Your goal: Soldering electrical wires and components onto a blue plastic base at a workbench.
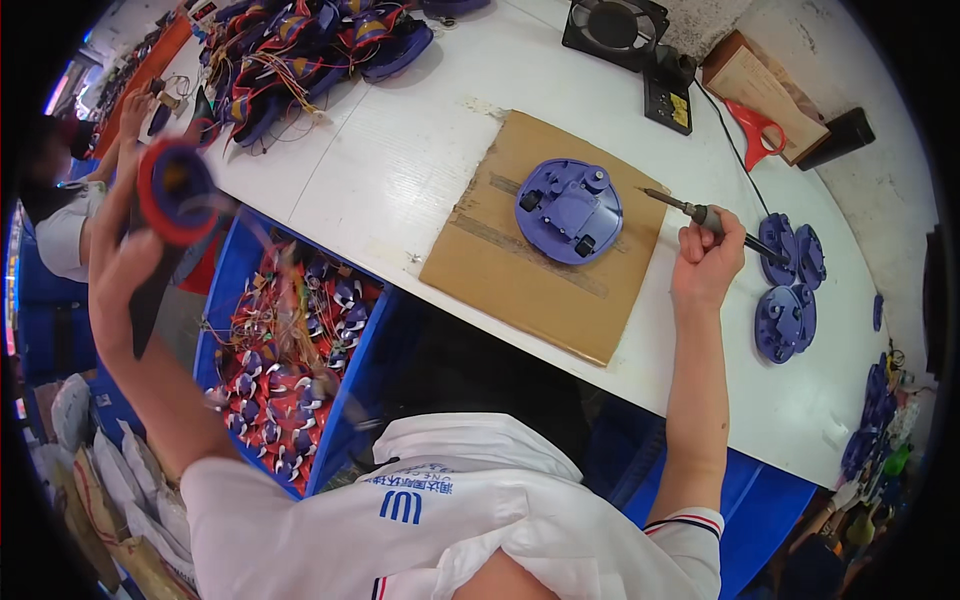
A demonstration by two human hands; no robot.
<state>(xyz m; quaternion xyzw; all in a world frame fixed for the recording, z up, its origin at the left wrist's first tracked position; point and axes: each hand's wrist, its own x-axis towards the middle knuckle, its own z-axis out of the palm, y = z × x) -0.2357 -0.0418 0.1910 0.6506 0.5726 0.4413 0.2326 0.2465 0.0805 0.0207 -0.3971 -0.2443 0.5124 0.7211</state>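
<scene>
Grasps a soldering iron by its handle in the right hand, with fingers closed around it, at three o'clock from the sheet of cardboard. Points the tip toward ten o'clock, over the cardboard's right edge, near the purple base but apart from it. Rests that round base flat on the cardboard, a little toward one o'clock from its middle, with two black wheels showing on the upper side. Raises the left hand well out at nine o'clock, apparently grasping a round red-and-blue part, both too blurred for sure detail. Around the cardboard on the white table: at ten o'clock, a heap of purple parts with loose wires; near twelve, a black fan; at one, a small black stand with a yellow pad; at two, a red-handled tool beside the wall; between three and four, just beyond the right hand, more purple bases in a cluster. Below the table edge at eight o'clock, a blue bin full of red, purple and white pieces and wires. Farther out at nine o'clock, a co-worker in a pale top.
</scene>
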